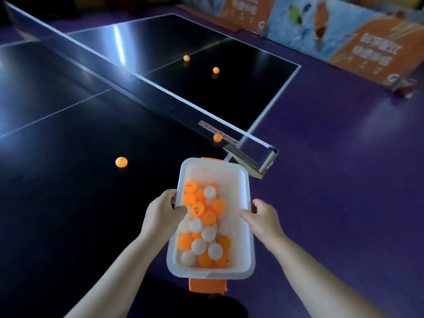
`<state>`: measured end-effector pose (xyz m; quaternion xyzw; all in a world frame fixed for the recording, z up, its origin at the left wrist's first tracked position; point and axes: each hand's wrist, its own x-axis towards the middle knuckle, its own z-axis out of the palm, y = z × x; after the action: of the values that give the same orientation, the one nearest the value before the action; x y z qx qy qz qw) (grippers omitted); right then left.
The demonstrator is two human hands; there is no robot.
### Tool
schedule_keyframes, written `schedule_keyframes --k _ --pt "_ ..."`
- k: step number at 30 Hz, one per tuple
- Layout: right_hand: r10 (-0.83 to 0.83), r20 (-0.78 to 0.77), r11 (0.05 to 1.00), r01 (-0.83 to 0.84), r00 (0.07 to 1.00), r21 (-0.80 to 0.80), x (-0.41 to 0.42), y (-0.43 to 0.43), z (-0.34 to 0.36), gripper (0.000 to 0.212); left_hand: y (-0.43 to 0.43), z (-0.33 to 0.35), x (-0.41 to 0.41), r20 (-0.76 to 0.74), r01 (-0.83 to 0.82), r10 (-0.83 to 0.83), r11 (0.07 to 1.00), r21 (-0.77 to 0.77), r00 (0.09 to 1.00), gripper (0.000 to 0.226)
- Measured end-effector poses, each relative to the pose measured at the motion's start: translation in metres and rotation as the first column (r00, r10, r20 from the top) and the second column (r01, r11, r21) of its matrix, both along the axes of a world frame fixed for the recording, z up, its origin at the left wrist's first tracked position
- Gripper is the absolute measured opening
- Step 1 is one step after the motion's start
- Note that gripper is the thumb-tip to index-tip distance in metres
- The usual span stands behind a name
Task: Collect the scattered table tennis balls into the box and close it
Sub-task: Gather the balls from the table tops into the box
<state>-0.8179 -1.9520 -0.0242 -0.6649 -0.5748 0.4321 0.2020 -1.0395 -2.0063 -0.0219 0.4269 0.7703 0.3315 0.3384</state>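
Note:
A translucent white plastic box [249, 228] with orange clips at both ends is held over the near right corner of the black table. It has no lid on and holds several orange and white balls [202, 226]. My left hand [164, 211] grips its left rim and my right hand [261, 213] grips its right rim. One orange ball [121, 162] lies on the near half, left of the box. Another orange ball [217, 137] shows behind the net near its post. Two more orange balls [186, 58] [216, 70] lie on the far half.
The net [128, 76] crosses the table [68, 191] diagonally, clamped by a metal post [263, 161] just beyond the box. Purple floor lies to the right. Orange and blue barrier boards [344, 40] line the back. A reddish object [406, 87] sits on the floor by them.

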Motion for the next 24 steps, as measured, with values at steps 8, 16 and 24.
schedule_keyframes --k 8,16,24 --pt "0.223 -0.025 0.975 -0.223 0.974 0.019 -0.033 0.131 -0.002 0.024 0.071 -0.006 -0.010 0.013 -0.235 0.236 0.971 -0.042 0.972 0.015" --pt "0.395 0.007 0.916 -0.394 0.919 0.079 -0.085 0.194 -0.014 0.023 0.113 -0.018 -0.056 -0.068 -0.358 0.356 0.933 -0.026 0.932 0.011" --pt "0.363 0.075 0.930 -0.367 0.929 0.038 -0.132 0.247 -0.020 0.020 0.176 -0.059 -0.164 -0.498 -0.314 0.151 0.913 -0.261 0.854 0.046"
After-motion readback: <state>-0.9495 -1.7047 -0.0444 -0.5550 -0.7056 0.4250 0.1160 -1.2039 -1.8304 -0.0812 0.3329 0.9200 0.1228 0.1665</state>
